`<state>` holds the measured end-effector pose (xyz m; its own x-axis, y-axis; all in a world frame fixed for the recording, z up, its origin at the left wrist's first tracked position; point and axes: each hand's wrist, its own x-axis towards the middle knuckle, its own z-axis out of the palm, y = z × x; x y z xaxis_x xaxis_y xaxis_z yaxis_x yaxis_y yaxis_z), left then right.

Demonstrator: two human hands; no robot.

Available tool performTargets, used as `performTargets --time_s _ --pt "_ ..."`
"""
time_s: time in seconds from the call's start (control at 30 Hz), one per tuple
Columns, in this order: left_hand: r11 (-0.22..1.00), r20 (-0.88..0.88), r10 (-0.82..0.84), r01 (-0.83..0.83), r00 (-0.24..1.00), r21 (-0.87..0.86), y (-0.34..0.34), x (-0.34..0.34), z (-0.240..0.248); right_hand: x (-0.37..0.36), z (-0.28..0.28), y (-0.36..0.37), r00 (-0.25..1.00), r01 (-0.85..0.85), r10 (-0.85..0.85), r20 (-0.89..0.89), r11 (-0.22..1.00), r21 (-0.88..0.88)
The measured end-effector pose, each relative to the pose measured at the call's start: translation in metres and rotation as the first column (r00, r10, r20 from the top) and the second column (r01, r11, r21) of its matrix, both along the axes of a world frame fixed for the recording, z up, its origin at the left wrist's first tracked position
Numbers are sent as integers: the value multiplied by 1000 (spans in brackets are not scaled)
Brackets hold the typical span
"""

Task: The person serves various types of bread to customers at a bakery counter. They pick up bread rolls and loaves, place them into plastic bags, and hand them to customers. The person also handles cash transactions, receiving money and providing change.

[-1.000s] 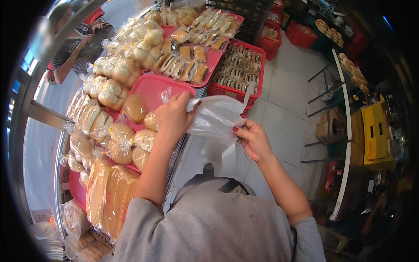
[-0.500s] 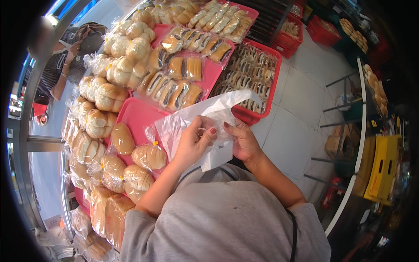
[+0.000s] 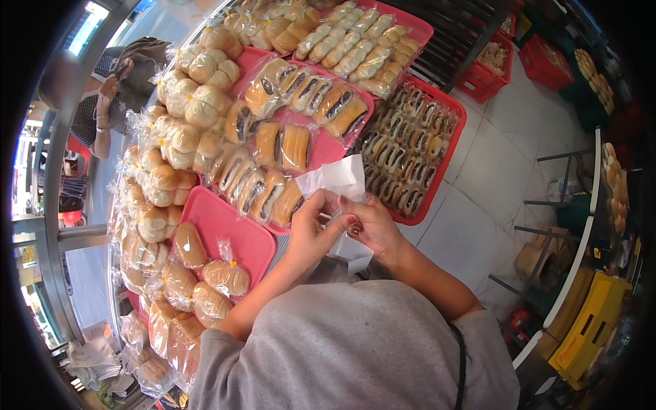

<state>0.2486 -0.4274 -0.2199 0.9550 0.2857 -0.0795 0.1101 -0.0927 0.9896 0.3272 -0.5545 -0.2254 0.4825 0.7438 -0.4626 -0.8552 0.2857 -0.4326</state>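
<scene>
hands (image 3: 345, 229): drawn in from tray toward chest | plastic bag (image 3: 338, 181): was spread open, now bunched between fingers

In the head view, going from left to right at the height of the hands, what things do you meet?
Bagged round buns → pink tray → left hand → clear plastic bag → right hand → white floor tiles → metal rack.

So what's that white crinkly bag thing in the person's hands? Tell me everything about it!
The plastic bag is thin, whitish and see-through, and it looks crumpled and soft. Both hands pinch it in front of the person's chest: the left hand and the right hand grip its middle. One end sticks up above the fingers, and a smaller flap hangs below them. It looks empty. It is held above the edge of a pink tray of wrapped buns.
</scene>
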Motion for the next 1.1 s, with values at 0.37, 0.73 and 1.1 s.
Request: performTargets --time_s 0.37,0.73,1.1 --pt "963 -8 65 -65 998 -260 39 13 0 16 -6 14 938 12 0 347 999 -32" --pt "965 18 83 -76 996 -249 84 -16 -6 -15 16 52 812 34 99 575 976 -217" --pt "984 326 84 -129 942 119 94 -45 7 -44 15 84 629 82 210 748 939 -333"
